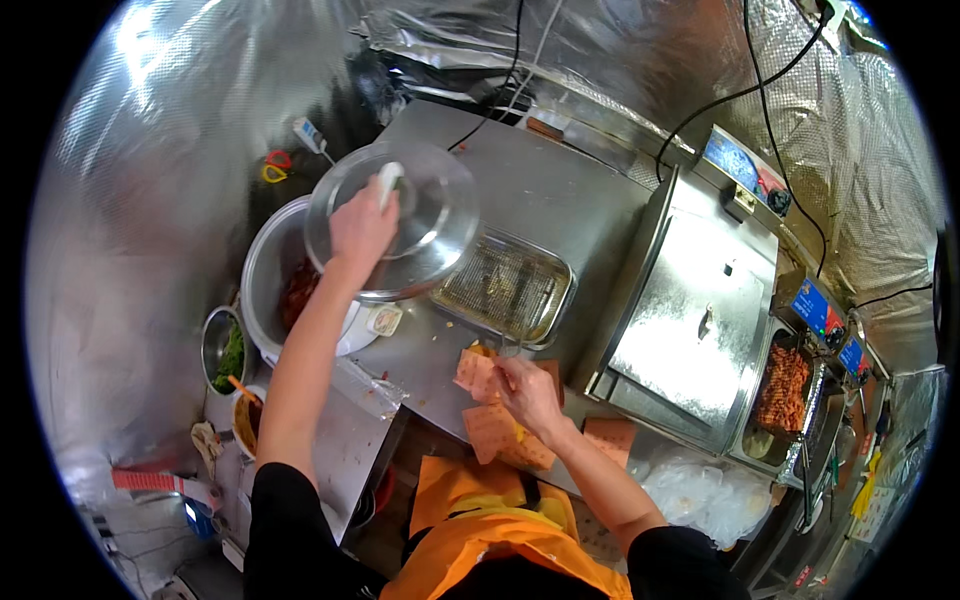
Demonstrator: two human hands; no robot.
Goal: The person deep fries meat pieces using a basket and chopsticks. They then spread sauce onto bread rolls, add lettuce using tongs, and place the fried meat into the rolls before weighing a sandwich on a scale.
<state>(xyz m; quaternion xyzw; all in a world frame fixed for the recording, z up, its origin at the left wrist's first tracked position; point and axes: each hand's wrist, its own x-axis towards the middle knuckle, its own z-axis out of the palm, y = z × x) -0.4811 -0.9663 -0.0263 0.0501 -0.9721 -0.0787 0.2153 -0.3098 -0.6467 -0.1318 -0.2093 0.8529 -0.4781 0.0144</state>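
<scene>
My left hand [365, 225] grips the pale handle of a round, see-through lid [442, 195], blurred. The lid hangs partly over a white cooker pot [259, 247] with dark red food [298, 292] inside. Closer to me, my right hand [529, 394] is at the orange paper bags [476, 375], fingers drawn together. Something thin and shiny shows by its fingertips; whether the hand holds it or a bag is unclear. One of the bags has yellowish food at its mouth. A metal tray with a wire rack [510, 285] lies just beyond that hand, partly hidden by the lid.
A covered steel fryer [690, 315] stands at right, with a basket of reddish fried food [781, 386] beside it. White plastic bags [705, 495] lie nearer me. At left are a bowl of greens [229, 356] and a sauce tub [246, 424]. Cables [765, 82] hang at the back.
</scene>
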